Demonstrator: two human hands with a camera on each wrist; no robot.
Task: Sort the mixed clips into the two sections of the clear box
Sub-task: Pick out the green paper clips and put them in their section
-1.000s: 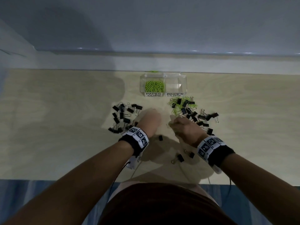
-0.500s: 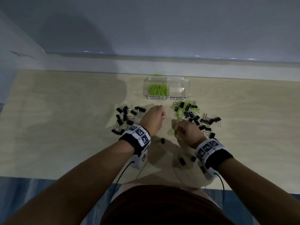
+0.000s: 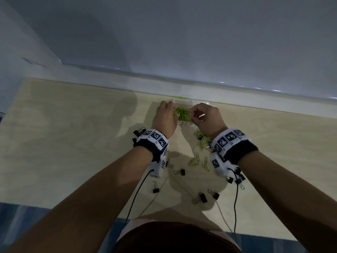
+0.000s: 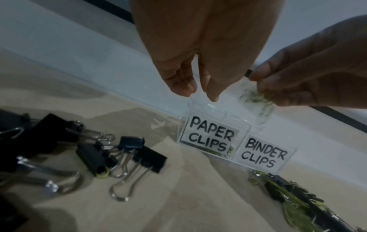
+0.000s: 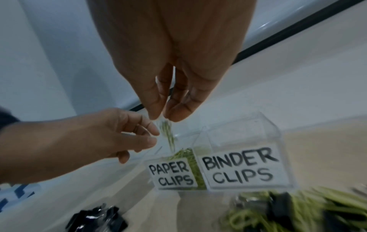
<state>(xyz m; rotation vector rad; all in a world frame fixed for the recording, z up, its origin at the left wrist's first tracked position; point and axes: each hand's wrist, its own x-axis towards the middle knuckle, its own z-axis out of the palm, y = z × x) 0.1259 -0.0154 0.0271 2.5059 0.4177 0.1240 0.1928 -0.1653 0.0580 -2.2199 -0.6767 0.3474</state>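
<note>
The clear box stands at the table's far edge, its left section labelled PAPER CLIPS and its right section BINDER CLIPS. Green paper clips fill the left section. Both hands hover over that section. My right hand pinches a small bunch of green paper clips, which blur downward from its fingertips towards the pile. My left hand hangs beside it with relaxed fingers and nothing between them. The binder section looks empty.
Black binder clips lie left of the box under my left wrist, seen close. A mixed pile of green and black clips sits in front of the box. Loose paper clips and scattered binder clips lie nearer me.
Both hands have moved forward from the piles on the table to above the paper clip section. The right hand carried green clips there.
</note>
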